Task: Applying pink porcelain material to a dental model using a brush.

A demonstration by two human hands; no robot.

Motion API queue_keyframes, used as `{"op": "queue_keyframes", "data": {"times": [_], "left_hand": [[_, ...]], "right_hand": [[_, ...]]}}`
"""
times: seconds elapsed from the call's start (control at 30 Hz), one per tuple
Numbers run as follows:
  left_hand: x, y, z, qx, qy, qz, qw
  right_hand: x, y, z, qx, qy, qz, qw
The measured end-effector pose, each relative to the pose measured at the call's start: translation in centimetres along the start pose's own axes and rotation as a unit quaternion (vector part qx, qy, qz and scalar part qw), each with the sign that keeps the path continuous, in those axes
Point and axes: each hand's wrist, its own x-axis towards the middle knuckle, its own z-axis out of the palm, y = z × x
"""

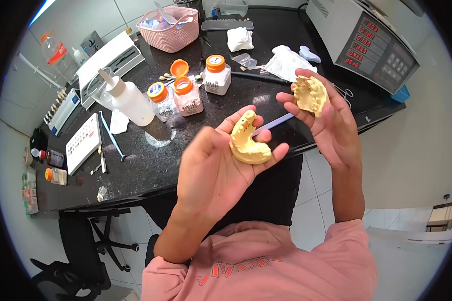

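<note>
My left hand (218,175) holds a yellow dental cast (251,150), U-shaped, with a few dark dots along one arm, tilted up in the palm. Raised higher at the right, my right hand (329,130) grips a second yellow dental cast (309,95) with its teeth showing. Behind my fingers, a long lavender rod (278,120) lies on the black worktop (206,150); its far parts are hidden. Beyond the casts stand orange-lidded jars (217,75) and an open pink-filled jar (188,103).
A white squeeze bottle (133,103), shade palette (82,143) and blue instrument (113,138) are at left. At the back sit a pink basket (160,37), white cloths (284,65) and a scale-like machine (366,47) with red displays. An office chair (80,246) stands below left.
</note>
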Motion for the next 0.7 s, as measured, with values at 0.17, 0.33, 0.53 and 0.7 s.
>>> {"op": "queue_keyframes", "data": {"times": [0.17,0.33,0.53,0.7], "left_hand": [[-1.3,-1.1,0.5,0.162,0.014,0.071,0.984],[-1.9,-1.3,-0.7,0.2,-0.011,0.083,0.976],[-2.4,-1.8,-1.8,0.203,0.023,0.11,0.973],[-2.7,-1.6,-2.0,0.196,0.019,0.116,0.973]], "right_hand": [[-0.2,-0.1,0.4,-0.141,-0.07,-0.124,0.98],[0.6,-1.6,0.7,-0.268,-0.224,-0.2,0.915],[0.9,-1.3,2.3,-0.371,-0.268,-0.274,0.846],[0.7,-0.7,2.9,-0.392,-0.253,-0.281,0.838]]}}
